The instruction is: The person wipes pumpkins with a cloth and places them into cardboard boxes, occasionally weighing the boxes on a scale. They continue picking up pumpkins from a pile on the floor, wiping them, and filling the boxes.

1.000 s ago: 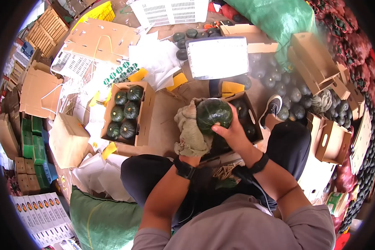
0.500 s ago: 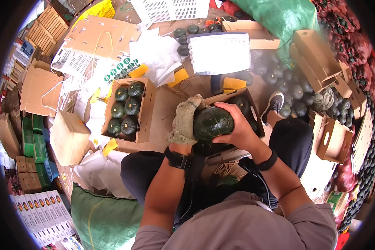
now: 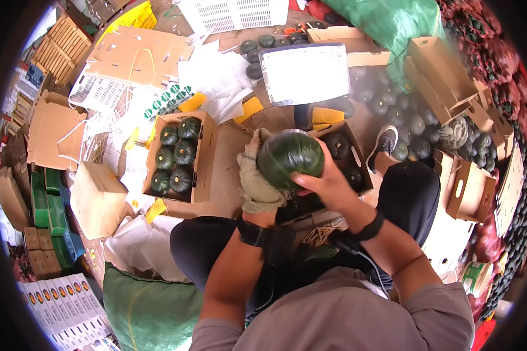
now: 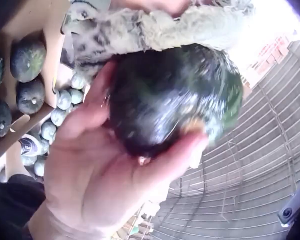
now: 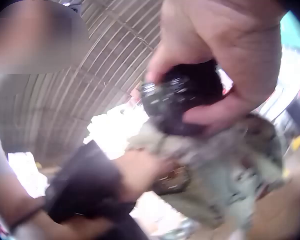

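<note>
A shiny dark green pumpkin [image 3: 290,159] is held up between both hands, above an open cardboard box [image 3: 360,153] with more pumpkins in it. My right hand [image 3: 334,186] grips its right side, thumb across the near face. A grey-green rag [image 3: 255,184] wraps most of my left hand [image 5: 140,172] and lies against the pumpkin's left side. The left fingers are hidden under the cloth. In the left wrist view, the right thumb [image 4: 177,155] presses the pumpkin close to a pale patch.
Left of the hands, a second cardboard box [image 3: 207,161] holds several pumpkins. Loose pumpkins [image 3: 416,126] lie on the floor at right, near a shoe [image 3: 384,142]. A white-topped container [image 3: 304,73] stands ahead. A green sack [image 3: 149,307] sits at lower left.
The pumpkin has been turned between the hands and raised slightly. My right hand has shifted its grip on it, and the rag has moved round its left side.
</note>
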The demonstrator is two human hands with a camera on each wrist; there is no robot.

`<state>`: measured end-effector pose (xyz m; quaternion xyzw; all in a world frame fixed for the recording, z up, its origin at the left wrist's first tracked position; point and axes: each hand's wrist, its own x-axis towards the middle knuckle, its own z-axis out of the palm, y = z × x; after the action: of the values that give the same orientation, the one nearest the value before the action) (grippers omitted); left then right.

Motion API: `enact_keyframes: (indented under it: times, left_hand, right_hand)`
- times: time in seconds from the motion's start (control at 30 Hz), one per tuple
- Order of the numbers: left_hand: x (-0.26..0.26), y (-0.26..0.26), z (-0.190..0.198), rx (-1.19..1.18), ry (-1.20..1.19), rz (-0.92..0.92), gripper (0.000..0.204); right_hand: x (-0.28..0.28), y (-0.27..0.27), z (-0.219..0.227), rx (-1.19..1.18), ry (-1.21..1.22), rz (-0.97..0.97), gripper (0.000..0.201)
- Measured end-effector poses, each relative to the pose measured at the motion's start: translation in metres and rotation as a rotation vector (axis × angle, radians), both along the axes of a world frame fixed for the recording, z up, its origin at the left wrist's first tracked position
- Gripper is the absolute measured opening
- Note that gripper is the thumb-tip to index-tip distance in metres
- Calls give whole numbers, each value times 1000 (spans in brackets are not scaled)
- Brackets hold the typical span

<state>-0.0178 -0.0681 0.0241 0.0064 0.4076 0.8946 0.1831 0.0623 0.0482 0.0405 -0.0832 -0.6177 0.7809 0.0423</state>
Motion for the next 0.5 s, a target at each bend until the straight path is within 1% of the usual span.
enact_keyframes:
  times: [0.07,0.17,0.2,0.3,0.33,0.4,0.43,0.5]
  left_hand:
    - [8,9,0,241,-207,107,28]
    - [-11,-10,1,291,-409,-65,29]
    - [-10,-14,7,164,-284,5,27]
    - [-24,-29,-2,-115,-306,278,23]
    - [-27,-37,-1,-4,-256,286,22]
    - [-31,-50,3,221,-151,301,20]
    - [-31,-49,10,208,-136,295,19]
    - [-25,-44,32,183,-116,292,18]
  right_hand:
    - [-7,-9,-28,354,244,-171,86]
    - [3,9,-31,-101,8,169,85]
    - [1,8,-50,61,168,187,81]
    - [-4,-5,-41,-110,63,241,87]
    - [-10,-12,-58,-467,-57,221,75]
    - [-26,-21,-109,-190,-215,146,76]
    - [-33,-25,-131,-54,-293,105,77]
    - [-30,-47,-161,609,-230,-67,74]
